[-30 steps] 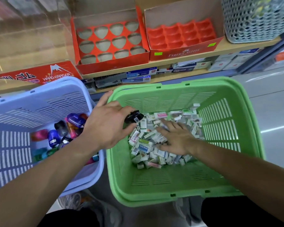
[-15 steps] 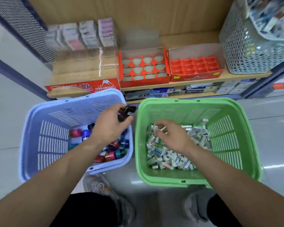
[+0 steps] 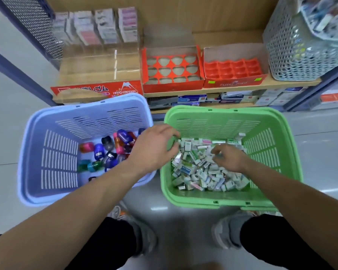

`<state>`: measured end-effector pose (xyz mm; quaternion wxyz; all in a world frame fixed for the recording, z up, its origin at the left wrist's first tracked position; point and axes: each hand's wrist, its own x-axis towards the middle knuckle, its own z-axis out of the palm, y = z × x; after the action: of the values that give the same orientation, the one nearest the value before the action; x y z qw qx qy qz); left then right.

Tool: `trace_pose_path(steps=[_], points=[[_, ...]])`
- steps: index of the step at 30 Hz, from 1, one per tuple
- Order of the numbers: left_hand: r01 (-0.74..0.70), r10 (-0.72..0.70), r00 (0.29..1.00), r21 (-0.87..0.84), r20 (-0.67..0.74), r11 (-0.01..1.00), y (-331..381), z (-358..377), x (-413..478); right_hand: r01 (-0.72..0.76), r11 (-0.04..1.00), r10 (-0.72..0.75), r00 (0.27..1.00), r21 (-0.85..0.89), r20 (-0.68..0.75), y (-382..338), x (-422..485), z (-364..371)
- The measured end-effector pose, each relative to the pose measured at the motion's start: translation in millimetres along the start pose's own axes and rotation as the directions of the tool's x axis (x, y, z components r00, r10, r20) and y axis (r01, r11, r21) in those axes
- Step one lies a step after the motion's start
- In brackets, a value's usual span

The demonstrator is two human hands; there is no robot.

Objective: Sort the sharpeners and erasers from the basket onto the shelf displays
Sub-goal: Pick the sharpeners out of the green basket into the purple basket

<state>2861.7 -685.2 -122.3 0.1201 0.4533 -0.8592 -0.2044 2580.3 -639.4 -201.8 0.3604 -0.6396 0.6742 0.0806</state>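
"HARD ERASER" on red box (image 3: 98, 90)

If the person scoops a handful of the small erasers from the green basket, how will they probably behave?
The erasers look like small, boxy, wrapped blocks, so they are probably light and unlikely to roll. They lie loose in a heap in the green basket, so some may slip out of a full handful. Their wrappers look glossy, perhaps slightly slippery.
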Motion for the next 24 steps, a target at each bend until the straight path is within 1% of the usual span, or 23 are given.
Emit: trace_pose_path(steps=[2, 4, 5, 7, 8, 11, 12, 14, 16, 18, 20, 22, 24], points=[[-0.144, 0.132, 0.981, 0.080, 0.145, 0.986, 7.6, 22.6, 12.0, 0.155, 0.976, -0.149, 0.988, -0.156, 0.049, 9.5, 9.0, 11.5], [-0.240, 0.190, 0.953, 0.205, 0.238, 0.949, 1.2, 40.2, 20.1, 0.347, 0.890, -0.306, 0.935, -0.295, 0.179, 6.6, 20.9, 37.0], [-0.258, 0.193, 0.947, 0.247, 0.257, 0.934, -2.9, 44.8, 22.3, 0.420, 0.840, -0.353, 0.904, -0.345, 0.241, 3.0, 27.7, 51.6], [-0.259, 0.183, 0.944, 0.271, 0.274, 0.927, -6.4, 50.0, 24.2, 0.497, 0.780, -0.399, 0.863, -0.380, 0.309, -1.2, 39.7, 77.4], [-0.257, 0.178, 0.942, 0.271, 0.283, 0.927, -5.6, 50.9, 25.3, 0.521, 0.754, -0.421, 0.851, -0.400, 0.314, -0.3, 45.6, 88.1], [-0.240, 0.150, 0.940, 0.281, 0.306, 0.929, -3.4, 50.9, 26.0, 0.606, 0.629, -0.521, 0.793, -0.486, 0.314, 5.1, 60.4, 99.5], [-0.239, 0.147, 0.940, 0.287, 0.308, 0.928, -3.5, 50.4, 25.4, 0.617, 0.605, -0.536, 0.783, -0.503, 0.315, 6.2, 63.9, 96.6], [-0.250, 0.162, 0.940, 0.286, 0.301, 0.925, -6.7, 50.8, 22.7, 0.623, 0.591, -0.526, 0.779, -0.514, 0.340, 10.0, 70.7, 89.2], [-0.250, 0.164, 0.939, 0.274, 0.303, 0.928, -7.7, 50.5, 21.1, 0.626, 0.602, -0.512, 0.779, -0.496, 0.361, 19.7, 70.1, 75.7], [-0.245, 0.162, 0.943, 0.279, 0.290, 0.928, -6.5, 50.8, 21.7, 0.607, 0.617, -0.477, 0.795, -0.501, 0.376, 32.9, 63.0, 57.4], [-0.250, 0.168, 0.942, 0.271, 0.290, 0.930, -4.8, 50.1, 22.4, 0.571, 0.657, -0.425, 0.820, -0.492, 0.383, 48.4, 56.7, 37.9], [-0.254, 0.171, 0.937, 0.260, 0.305, 0.931, -4.6, 49.6, 23.0, 0.513, 0.706, -0.368, 0.855, -0.488, 0.366, 57.9, 51.6, 18.6], [-0.252, 0.169, 0.937, 0.259, 0.305, 0.932, -4.3, 49.4, 22.5, 0.472, 0.734, -0.330, 0.877, -0.489, 0.351, 62.2, 47.1, 4.0]])
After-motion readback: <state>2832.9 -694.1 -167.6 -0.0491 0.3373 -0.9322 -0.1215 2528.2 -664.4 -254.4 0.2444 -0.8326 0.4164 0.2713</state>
